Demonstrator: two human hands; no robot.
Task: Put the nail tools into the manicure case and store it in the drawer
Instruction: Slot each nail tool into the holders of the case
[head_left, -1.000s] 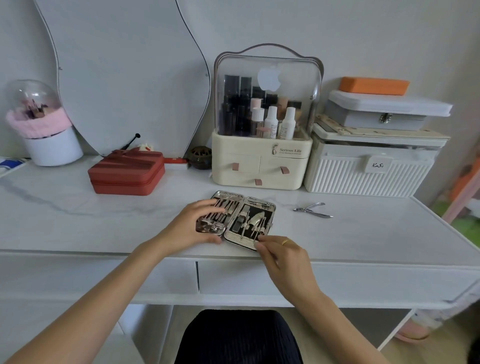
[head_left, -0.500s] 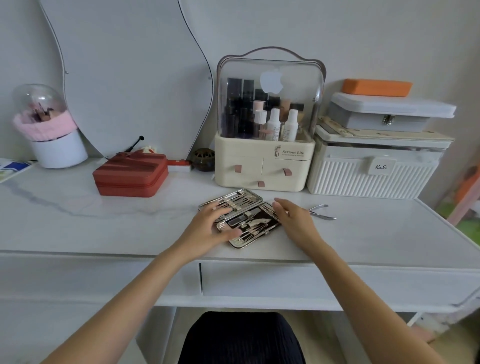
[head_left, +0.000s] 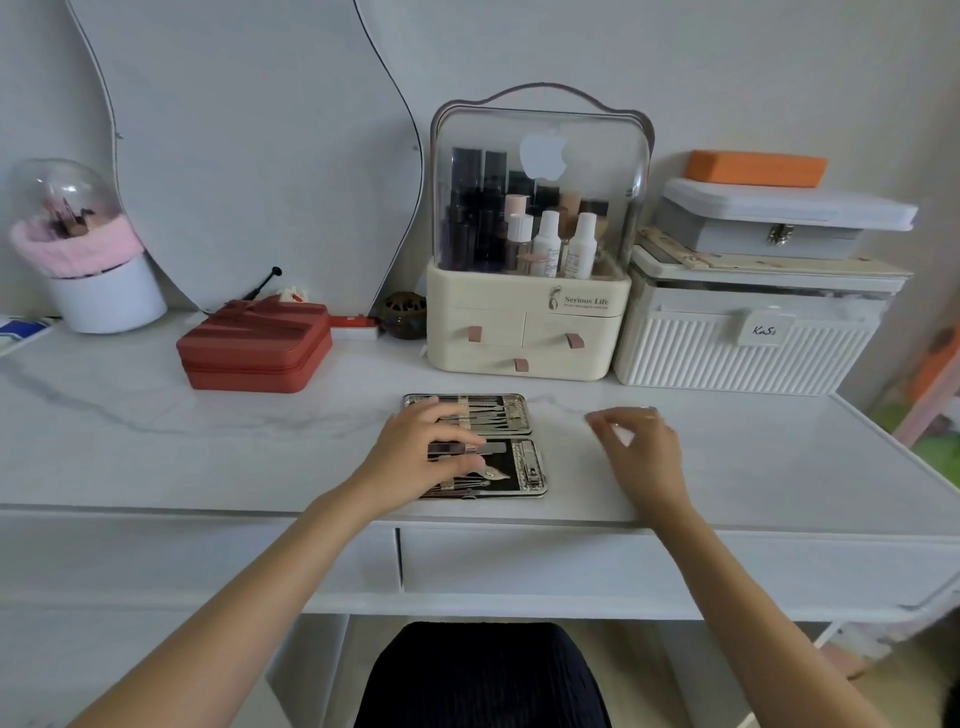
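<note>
The silver manicure case (head_left: 524, 470) lies open flat on the white desk, one half far and one half near, with metal nail tools strapped into both. My left hand (head_left: 421, 457) rests on its left side with fingers spread across both halves. To the case's right, my right hand (head_left: 641, 449) is over the spot where the loose nail nippers lay, fingers curled downward. The nippers are hidden under that hand, apart from a small glint of metal at the knuckles. The drawer front (head_left: 545, 564) below the desk edge is closed.
A red zip case (head_left: 254, 345) sits at the back left and a cream cosmetics organiser (head_left: 530, 332) stands behind the manicure case. A white ribbed box (head_left: 743, 343) with stacked boxes stands at the back right, and a brush holder (head_left: 98, 291) at the far left.
The case has been turned so its halves lie far and near. My right hand left the case and moved right, over the nippers. My left hand stays on the case.
</note>
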